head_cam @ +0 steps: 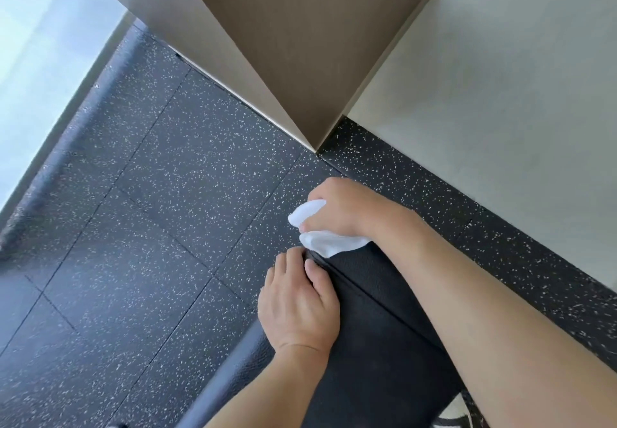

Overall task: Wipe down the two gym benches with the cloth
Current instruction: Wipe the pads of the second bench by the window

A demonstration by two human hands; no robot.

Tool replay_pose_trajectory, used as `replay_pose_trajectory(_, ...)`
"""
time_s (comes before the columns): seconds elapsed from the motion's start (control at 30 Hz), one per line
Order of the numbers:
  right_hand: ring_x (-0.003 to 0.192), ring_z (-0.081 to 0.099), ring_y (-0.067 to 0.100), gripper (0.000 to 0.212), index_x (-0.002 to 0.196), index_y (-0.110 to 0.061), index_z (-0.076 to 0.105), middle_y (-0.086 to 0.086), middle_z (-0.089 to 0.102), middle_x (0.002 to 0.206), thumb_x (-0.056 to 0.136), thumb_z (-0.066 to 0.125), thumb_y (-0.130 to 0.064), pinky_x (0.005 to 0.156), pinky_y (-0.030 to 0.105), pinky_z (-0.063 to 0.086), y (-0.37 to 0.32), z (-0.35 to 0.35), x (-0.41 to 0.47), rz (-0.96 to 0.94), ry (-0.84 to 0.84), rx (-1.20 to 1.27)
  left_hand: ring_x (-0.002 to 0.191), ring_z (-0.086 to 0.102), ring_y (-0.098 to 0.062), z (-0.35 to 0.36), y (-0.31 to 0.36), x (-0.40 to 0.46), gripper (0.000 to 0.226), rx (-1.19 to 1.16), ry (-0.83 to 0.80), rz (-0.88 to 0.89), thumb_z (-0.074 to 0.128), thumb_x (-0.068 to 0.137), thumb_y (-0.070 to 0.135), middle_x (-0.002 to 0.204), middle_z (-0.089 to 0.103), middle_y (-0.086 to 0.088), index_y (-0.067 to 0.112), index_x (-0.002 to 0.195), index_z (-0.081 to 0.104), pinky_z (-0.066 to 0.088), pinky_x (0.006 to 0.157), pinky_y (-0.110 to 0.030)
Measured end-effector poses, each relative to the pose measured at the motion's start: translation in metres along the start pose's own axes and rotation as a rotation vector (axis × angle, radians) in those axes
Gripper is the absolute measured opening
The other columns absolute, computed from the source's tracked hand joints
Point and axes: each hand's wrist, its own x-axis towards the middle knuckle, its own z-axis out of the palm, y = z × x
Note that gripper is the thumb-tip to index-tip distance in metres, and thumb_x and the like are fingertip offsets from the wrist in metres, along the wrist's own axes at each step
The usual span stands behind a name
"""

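Observation:
A black padded gym bench (374, 320) runs from the bottom of the head view up to the middle. Its far end is under my hands. My right hand (340, 207) grips a white cloth (330, 242) bunched at the far end of the pad. My left hand (297, 307) holds the bench's left edge just below the cloth, thumb on top of the pad and fingers curled over the side. Only one bench is in view.
Black speckled rubber floor tiles (150, 220) spread to the left and beyond the bench. A brown and beige pillar corner (290, 60) stands close ahead. A pale wall (500, 110) runs along the right. A bright window strip (40, 43) lies at the far left.

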Motion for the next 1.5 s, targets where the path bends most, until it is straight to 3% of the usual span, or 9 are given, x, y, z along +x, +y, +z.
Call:
replay_pose_trajectory(0.27,0.079,0.06,0.017,0.054,0.096,-0.024,0.048,-0.001,0.061,0.09,0.09,0.049,-0.078,0.079,0.037,0.049,0.096,0.031,-0.109,0.052,0.292,0.437,0.09,0.06,-0.03,-0.002,0.0,0.002,0.038,0.02,-0.045,-0.005,0.024,0.099,0.04,0.098,0.063,0.003,0.023,0.105,0.058,0.047,0.074,-0.044)
replay_pose_trajectory(0.73,0.07,0.051,0.02,0.034,0.069,-0.021,0.048,-0.005,0.055,0.071,0.09,0.065,-0.04,0.059,0.035,0.035,0.013,0.005,0.004,-0.043,0.036,0.078,0.091,0.057,-0.029,0.002,0.0,0.0,0.041,0.014,-0.033,-0.017,0.019,0.098,0.043,0.097,0.062,0.003,0.024,0.102,0.055,0.041,0.071,-0.043)
replay_pose_trajectory(0.93,0.063,0.045,0.01,0.045,0.083,-0.02,0.044,-0.009,0.047,0.07,0.094,0.062,-0.061,0.064,0.03,0.038,0.074,0.019,-0.067,-0.049,0.29,0.463,0.092,0.06,-0.03,0.003,0.0,0.0,0.046,0.017,-0.012,-0.017,0.016,0.097,0.044,0.1,0.065,0.003,0.025,0.108,0.057,0.039,0.07,-0.041)
replay_pose_trajectory(1.07,0.101,0.064,0.0,0.079,0.113,-0.022,0.047,-0.01,0.066,0.112,0.079,0.048,-0.093,0.096,0.042,0.051,0.141,0.052,-0.151,0.116,0.355,0.521,0.093,0.059,-0.029,0.003,-0.001,-0.001,0.047,0.016,-0.009,-0.01,0.016,0.097,0.045,0.102,0.065,0.004,0.025,0.11,0.056,0.039,0.072,-0.041)
replay_pose_trajectory(1.1,0.121,0.033,-0.003,0.081,0.118,-0.023,0.043,-0.021,0.061,0.125,0.078,0.047,-0.094,0.102,0.032,0.046,0.149,0.059,-0.166,0.142,0.395,0.526,0.093,0.059,-0.029,0.003,0.0,-0.001,0.047,0.016,-0.003,-0.01,0.016,0.097,0.045,0.102,0.065,0.004,0.025,0.11,0.056,0.038,0.071,-0.04)
replay_pose_trajectory(1.17,0.119,0.036,-0.007,0.075,0.108,-0.019,0.043,-0.02,0.023,0.122,0.083,0.047,-0.09,0.086,0.011,0.042,0.154,0.064,-0.179,0.136,0.447,0.485,0.092,0.059,-0.03,0.004,0.0,-0.001,0.046,0.023,0.004,-0.016,0.015,0.097,0.045,0.101,0.065,0.004,0.026,0.109,0.055,0.035,0.07,-0.038)
replay_pose_trajectory(1.2,0.067,0.028,-0.002,0.067,0.095,-0.018,0.043,-0.022,0.035,0.075,0.087,0.047,-0.085,0.068,0.017,0.042,0.152,0.062,-0.176,0.121,0.447,0.465,0.092,0.06,-0.03,0.004,0.0,-0.002,0.046,0.026,0.006,-0.018,0.015,0.097,0.045,0.101,0.065,0.004,0.026,0.109,0.055,0.034,0.07,-0.038)
replay_pose_trajectory(1.23,0.062,0.049,0.003,0.061,0.09,-0.018,0.042,-0.017,0.036,0.071,0.092,0.048,-0.078,0.061,0.023,0.038,0.145,0.059,-0.168,0.098,0.441,0.446,0.092,0.06,-0.03,0.004,0.0,-0.002,0.046,0.027,0.009,-0.019,0.015,0.097,0.045,0.102,0.065,0.004,0.026,0.11,0.055,0.034,0.07,-0.038)
replay_pose_trajectory(1.5,0.078,0.058,0.021,0.036,0.083,-0.02,0.049,-0.004,0.06,0.078,0.1,0.06,-0.051,0.069,0.038,0.04,0.061,0.019,-0.053,-0.039,0.295,0.41,0.092,0.059,-0.038,0.003,0.001,-0.001,0.046,0.059,0.02,-0.019,0.011,0.095,0.047,0.106,0.066,-0.003,0.027,0.105,0.051,0.034,0.069,-0.041)
